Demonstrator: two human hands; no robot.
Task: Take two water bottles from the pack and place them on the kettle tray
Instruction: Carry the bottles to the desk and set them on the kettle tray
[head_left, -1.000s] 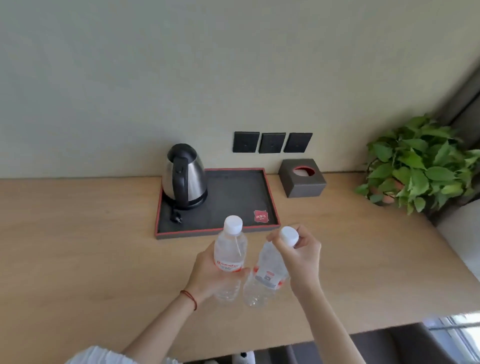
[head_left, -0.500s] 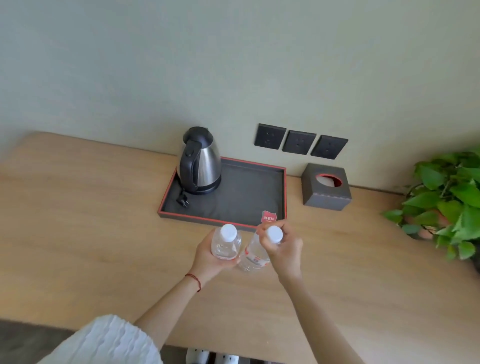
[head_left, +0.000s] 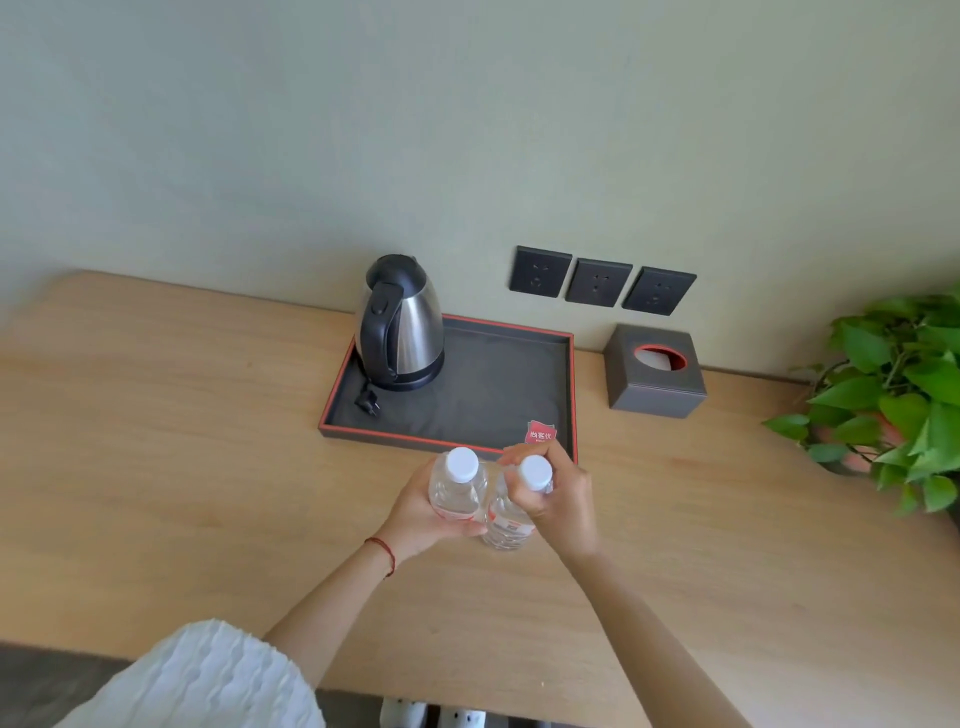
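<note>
Two clear water bottles with white caps and red labels are held side by side above the wooden desk, just in front of the tray. My left hand (head_left: 415, 519) grips the left bottle (head_left: 457, 488) around its body. My right hand (head_left: 563, 501) holds the right bottle (head_left: 506, 519) near its neck. The dark kettle tray (head_left: 498, 384) with a red rim lies against the wall; a steel kettle (head_left: 400, 322) stands on its left part and a red card (head_left: 540, 432) sits at its front right corner. No pack is in view.
A grey tissue box (head_left: 657, 371) stands right of the tray. A leafy green plant (head_left: 904, 395) fills the far right. Three dark wall sockets (head_left: 600, 280) sit above the desk (head_left: 182, 441). The kettle's plug (head_left: 368, 402) lies on the tray.
Both hands have carried the bottles forward toward the tray's front edge. The view tilted down and swung left, so more of the desk's left side shows.
</note>
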